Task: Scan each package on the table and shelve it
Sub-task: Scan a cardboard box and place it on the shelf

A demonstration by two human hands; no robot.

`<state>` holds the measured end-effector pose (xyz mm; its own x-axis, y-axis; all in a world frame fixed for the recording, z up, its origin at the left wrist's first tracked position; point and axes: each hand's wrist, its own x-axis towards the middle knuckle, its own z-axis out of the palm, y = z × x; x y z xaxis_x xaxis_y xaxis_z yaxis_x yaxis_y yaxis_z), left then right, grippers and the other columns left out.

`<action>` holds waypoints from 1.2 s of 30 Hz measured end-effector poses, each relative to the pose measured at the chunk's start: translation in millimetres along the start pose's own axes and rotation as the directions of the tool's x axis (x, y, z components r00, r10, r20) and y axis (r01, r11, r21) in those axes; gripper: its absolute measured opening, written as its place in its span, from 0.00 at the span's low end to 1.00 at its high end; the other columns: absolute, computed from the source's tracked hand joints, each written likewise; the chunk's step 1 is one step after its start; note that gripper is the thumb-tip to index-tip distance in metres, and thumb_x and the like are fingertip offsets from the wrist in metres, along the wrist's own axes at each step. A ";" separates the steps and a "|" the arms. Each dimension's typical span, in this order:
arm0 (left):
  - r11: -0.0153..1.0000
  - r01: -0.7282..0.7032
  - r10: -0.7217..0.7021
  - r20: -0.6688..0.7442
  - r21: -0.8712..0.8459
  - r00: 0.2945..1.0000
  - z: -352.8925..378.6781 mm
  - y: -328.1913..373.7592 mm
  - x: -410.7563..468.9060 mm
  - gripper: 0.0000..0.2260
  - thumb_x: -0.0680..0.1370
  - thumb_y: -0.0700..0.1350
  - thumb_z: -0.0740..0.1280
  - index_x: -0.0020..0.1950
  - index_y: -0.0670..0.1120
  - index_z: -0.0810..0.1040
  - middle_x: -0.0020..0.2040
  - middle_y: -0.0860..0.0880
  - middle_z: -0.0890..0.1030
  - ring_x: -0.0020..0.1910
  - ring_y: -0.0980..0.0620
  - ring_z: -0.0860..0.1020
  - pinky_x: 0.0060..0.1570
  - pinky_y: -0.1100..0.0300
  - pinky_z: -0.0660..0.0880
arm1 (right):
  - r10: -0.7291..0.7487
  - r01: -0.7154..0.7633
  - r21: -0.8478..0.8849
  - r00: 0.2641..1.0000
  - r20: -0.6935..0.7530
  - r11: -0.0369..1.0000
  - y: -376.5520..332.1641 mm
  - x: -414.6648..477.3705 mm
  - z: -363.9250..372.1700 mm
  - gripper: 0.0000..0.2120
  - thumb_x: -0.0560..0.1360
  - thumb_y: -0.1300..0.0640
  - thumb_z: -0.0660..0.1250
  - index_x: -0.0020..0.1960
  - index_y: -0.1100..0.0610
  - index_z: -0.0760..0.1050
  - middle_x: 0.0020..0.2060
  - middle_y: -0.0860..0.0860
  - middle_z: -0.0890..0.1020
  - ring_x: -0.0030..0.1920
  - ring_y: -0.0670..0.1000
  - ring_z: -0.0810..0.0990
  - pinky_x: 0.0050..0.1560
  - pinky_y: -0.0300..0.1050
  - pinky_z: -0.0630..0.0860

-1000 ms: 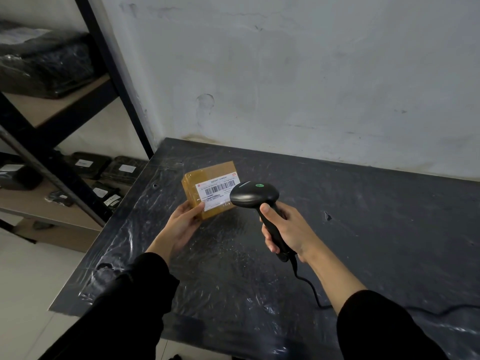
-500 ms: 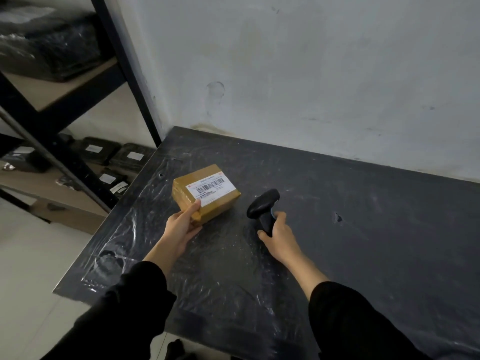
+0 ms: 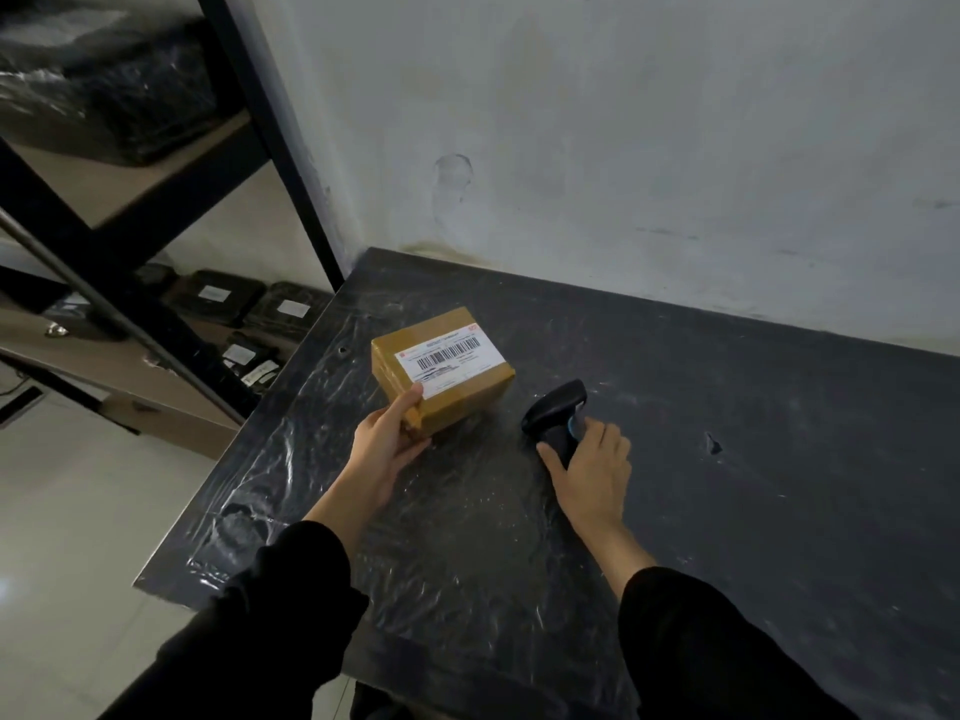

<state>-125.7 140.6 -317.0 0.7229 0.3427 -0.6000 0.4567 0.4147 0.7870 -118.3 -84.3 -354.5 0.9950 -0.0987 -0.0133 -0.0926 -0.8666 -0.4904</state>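
My left hand (image 3: 387,441) grips a brown package (image 3: 441,374) on the table (image 3: 753,459); my right hand (image 3: 592,467) clasps the scanner (image 3: 555,412)

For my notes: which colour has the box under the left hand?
Brown cardboard box with a white barcode label; head view.

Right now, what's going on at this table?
A person is working through package scanning at a black plastic-wrapped table. The left hand grips the near corner of a brown cardboard box resting on the table, barcode label facing up. The right hand holds the black handheld barcode scanner low at the tabletop beside the box, not aimed at the label. The metal shelving rack to the left already holds several black-wrapped parcels; this box isn't shelved yet.
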 end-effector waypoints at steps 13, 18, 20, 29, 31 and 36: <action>0.969 -0.201 0.230 0.236 -0.140 0.944 -109.6 87.1 -71.3 0.21 0.70 0.49 0.69 0.62 0.45 0.76 0.56 0.47 0.84 0.54 0.50 0.81 0.54 0.55 0.75 | -0.514 -0.015 0.935 0.832 0.208 0.355 -174.5 -0.9 -56.3 0.23 0.71 0.49 0.71 0.63 0.39 0.68 0.60 0.53 0.77 0.58 0.54 0.80 0.54 0.54 0.80; 0.908 -0.315 0.360 0.133 -0.275 0.923 -224.8 134.3 -100.1 0.24 0.70 0.48 0.68 0.66 0.44 0.74 0.62 0.44 0.80 0.54 0.48 0.81 0.48 0.57 0.80 | -0.703 0.148 0.947 0.704 0.102 0.286 -290.2 -39.8 -35.6 0.22 0.72 0.51 0.72 0.63 0.40 0.69 0.55 0.44 0.76 0.50 0.38 0.80 0.44 0.37 0.80; 0.881 -0.391 0.418 0.055 -0.265 0.907 -264.7 154.6 -107.3 0.24 0.72 0.50 0.65 0.68 0.44 0.73 0.63 0.44 0.79 0.53 0.48 0.81 0.47 0.57 0.79 | -0.752 0.208 0.932 0.652 0.095 0.298 -338.9 -55.9 -24.1 0.21 0.74 0.49 0.69 0.64 0.40 0.66 0.54 0.40 0.74 0.49 0.31 0.78 0.42 0.28 0.75; 0.853 -0.518 0.499 -0.196 -0.057 0.844 -426.0 258.2 -86.8 0.18 0.77 0.58 0.61 0.64 0.51 0.73 0.55 0.45 0.82 0.54 0.47 0.80 0.47 0.55 0.78 | -0.867 0.576 0.773 0.494 -0.069 0.267 -540.4 -103.3 46.8 0.27 0.74 0.41 0.65 0.70 0.35 0.58 0.76 0.43 0.47 0.74 0.50 0.55 0.62 0.39 0.63; 0.868 -0.490 0.464 -0.221 -0.080 0.858 -459.0 282.7 -74.3 0.17 0.76 0.58 0.63 0.61 0.51 0.73 0.53 0.43 0.82 0.48 0.47 0.82 0.34 0.59 0.79 | -0.911 0.693 0.662 0.411 -0.037 0.286 -578.4 -106.9 65.5 0.35 0.71 0.45 0.72 0.71 0.35 0.57 0.75 0.41 0.41 0.74 0.49 0.49 0.65 0.45 0.62; 0.902 -0.423 0.400 -0.196 -0.089 0.895 -527.2 341.8 -37.1 0.14 0.74 0.61 0.64 0.49 0.51 0.76 0.45 0.41 0.83 0.39 0.47 0.84 0.33 0.58 0.79 | -0.920 0.883 0.375 0.359 -0.158 0.281 -660.2 -108.5 106.8 0.38 0.72 0.59 0.72 0.73 0.42 0.55 0.77 0.48 0.45 0.76 0.53 0.50 0.68 0.54 0.65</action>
<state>-269.7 714.0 -101.3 0.7280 0.6384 -0.2500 0.0601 0.3039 0.9508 -161.2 550.8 -122.4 0.4367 0.6842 0.5841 0.8669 -0.1468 -0.4763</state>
